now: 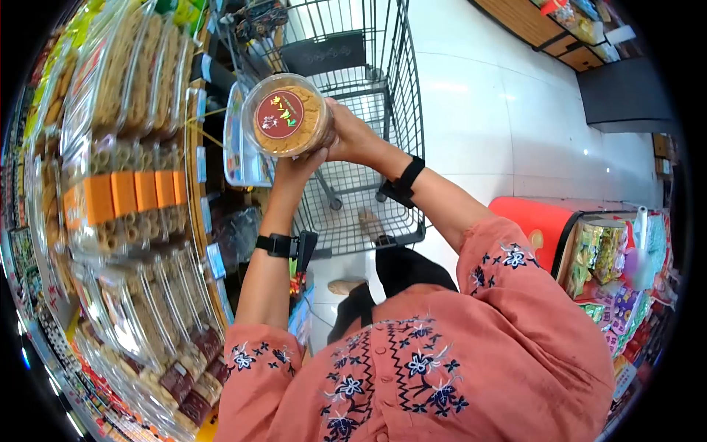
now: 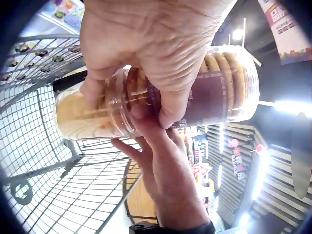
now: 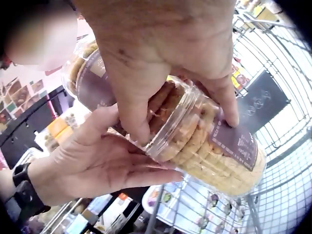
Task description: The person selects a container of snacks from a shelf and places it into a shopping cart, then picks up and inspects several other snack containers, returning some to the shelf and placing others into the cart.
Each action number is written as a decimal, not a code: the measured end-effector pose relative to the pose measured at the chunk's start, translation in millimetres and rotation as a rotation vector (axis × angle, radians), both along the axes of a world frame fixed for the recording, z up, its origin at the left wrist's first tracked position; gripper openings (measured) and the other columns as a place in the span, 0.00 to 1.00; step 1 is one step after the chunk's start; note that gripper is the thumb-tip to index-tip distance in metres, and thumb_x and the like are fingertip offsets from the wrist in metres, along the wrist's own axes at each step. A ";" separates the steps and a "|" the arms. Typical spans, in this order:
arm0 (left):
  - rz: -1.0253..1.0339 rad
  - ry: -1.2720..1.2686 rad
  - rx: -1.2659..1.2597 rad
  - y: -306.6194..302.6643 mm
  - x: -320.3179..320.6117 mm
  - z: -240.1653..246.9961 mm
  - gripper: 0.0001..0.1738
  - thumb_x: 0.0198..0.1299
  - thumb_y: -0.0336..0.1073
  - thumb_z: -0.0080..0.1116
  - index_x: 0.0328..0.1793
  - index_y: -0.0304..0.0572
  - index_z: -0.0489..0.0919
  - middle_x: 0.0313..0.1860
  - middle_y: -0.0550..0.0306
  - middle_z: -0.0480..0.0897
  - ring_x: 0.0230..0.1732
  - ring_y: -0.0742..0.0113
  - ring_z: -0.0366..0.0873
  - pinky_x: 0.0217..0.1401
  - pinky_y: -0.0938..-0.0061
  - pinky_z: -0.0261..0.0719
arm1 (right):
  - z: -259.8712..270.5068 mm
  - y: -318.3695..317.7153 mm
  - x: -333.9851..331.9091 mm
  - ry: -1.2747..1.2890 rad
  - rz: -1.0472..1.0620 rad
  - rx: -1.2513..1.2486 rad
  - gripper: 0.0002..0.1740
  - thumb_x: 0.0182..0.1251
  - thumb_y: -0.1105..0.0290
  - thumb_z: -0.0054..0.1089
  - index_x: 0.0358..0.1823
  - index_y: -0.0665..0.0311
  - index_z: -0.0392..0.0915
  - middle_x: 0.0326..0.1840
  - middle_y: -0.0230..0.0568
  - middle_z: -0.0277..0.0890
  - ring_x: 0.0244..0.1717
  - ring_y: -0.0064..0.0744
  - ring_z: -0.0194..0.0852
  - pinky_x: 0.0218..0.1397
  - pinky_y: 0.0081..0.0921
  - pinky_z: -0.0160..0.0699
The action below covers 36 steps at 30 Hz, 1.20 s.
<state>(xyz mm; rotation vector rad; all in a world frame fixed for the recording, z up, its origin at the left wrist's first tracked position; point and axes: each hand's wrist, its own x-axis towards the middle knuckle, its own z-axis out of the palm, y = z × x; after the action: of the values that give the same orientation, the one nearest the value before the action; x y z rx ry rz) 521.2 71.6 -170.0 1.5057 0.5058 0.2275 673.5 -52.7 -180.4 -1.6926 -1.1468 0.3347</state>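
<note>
In the head view, a round clear tub of cookies [image 1: 313, 121] with a red label on its lid is held up over a shopping cart. The wrist views show two clear cookie tubs end to end: one tub [image 2: 236, 80] has a dark label and stacked cookies, and the other tub [image 2: 73, 114] lies beyond the rim between them. My left hand [image 1: 293, 171] grips from the left, thumb and fingers around the sides near that rim. From the right, my right hand [image 1: 357, 138] holds them too, its thumb by the rim and its fingers spread over the labelled side [image 3: 234, 144].
The metal cart [image 1: 353, 147] stands ahead under the tubs, with a blue-edged box [image 1: 247, 140] beside it. Shelves of packaged rolls and biscuits [image 1: 129, 199] line the left. A red-sided display [image 1: 534, 225] with bagged snacks is at the right, and tiled floor [image 1: 471, 125] lies beyond.
</note>
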 end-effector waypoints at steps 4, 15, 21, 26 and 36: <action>-0.007 -0.027 -0.065 22.8 54.2 -60.1 0.36 0.58 0.33 0.77 0.72 0.38 0.75 0.65 0.54 0.81 0.66 0.65 0.78 0.69 0.68 0.75 | -64.2 23.1 49.1 0.089 -0.029 0.007 0.55 0.41 0.60 0.87 0.70 0.68 0.65 0.65 0.58 0.74 0.68 0.59 0.72 0.72 0.42 0.72; -0.020 0.071 -0.126 77.5 154.6 -182.1 0.36 0.57 0.40 0.78 0.69 0.35 0.75 0.60 0.52 0.80 0.63 0.63 0.76 0.68 0.69 0.73 | -171.9 66.5 129.7 0.230 -0.152 -0.058 0.49 0.44 0.62 0.86 0.67 0.69 0.68 0.61 0.58 0.78 0.64 0.55 0.79 0.68 0.37 0.77; -0.050 0.105 -0.175 95.1 179.1 -215.6 0.36 0.57 0.39 0.77 0.68 0.33 0.75 0.64 0.51 0.80 0.65 0.63 0.77 0.68 0.70 0.73 | -209.5 85.4 150.8 0.284 -0.156 -0.128 0.52 0.44 0.57 0.87 0.69 0.68 0.67 0.64 0.56 0.78 0.67 0.52 0.78 0.70 0.36 0.76; -0.105 0.114 -0.046 105.5 194.5 -248.8 0.35 0.59 0.49 0.75 0.69 0.47 0.74 0.55 0.68 0.80 0.44 0.84 0.72 0.44 0.84 0.72 | -237.6 93.7 164.6 0.297 -0.176 -0.162 0.54 0.42 0.55 0.88 0.70 0.68 0.67 0.65 0.56 0.77 0.69 0.51 0.77 0.72 0.35 0.74; -0.088 0.074 -0.063 98.6 201.8 -264.7 0.35 0.59 0.51 0.74 0.66 0.39 0.77 0.50 0.63 0.83 0.41 0.75 0.74 0.42 0.77 0.73 | -260.9 97.7 176.9 0.298 -0.075 -0.149 0.52 0.41 0.59 0.88 0.67 0.72 0.68 0.58 0.56 0.83 0.62 0.49 0.83 0.68 0.32 0.79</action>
<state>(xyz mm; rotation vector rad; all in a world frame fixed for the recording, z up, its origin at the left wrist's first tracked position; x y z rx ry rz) 723.0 170.2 -434.7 1.4757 0.5000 0.0862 850.4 45.0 -441.3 -1.7401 -0.8537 0.6158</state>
